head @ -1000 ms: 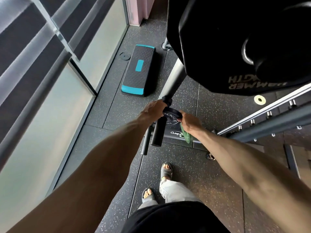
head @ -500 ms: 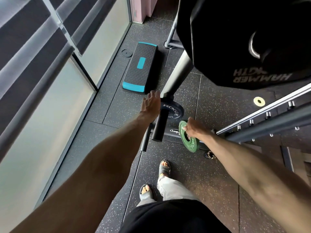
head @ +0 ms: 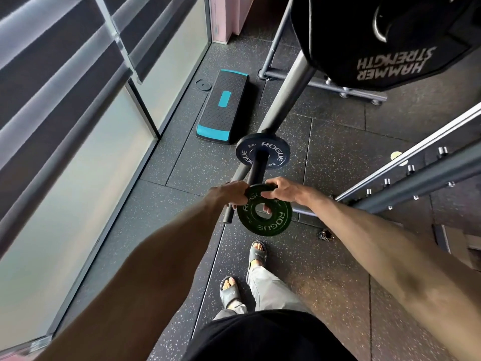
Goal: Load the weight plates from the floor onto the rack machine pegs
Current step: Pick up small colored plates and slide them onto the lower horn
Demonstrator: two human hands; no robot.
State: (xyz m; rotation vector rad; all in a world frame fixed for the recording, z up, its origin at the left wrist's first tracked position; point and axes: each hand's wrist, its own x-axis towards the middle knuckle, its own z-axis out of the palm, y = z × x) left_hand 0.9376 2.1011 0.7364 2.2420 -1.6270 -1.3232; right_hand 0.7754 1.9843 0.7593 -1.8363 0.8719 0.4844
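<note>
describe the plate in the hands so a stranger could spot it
Follow the grey post down from the big black Hammer Strength plate to the black peg. At its near end both hands hold a green Rogue plate, unlike the dark blue plate on the peg.

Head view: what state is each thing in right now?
Green plate: held in both hands, not yet on the peg.
Dark plate: seated on the peg.
Left hand: grips Green plate.
Right hand: grips Green plate.
Step platform: flat on floor.
</note>
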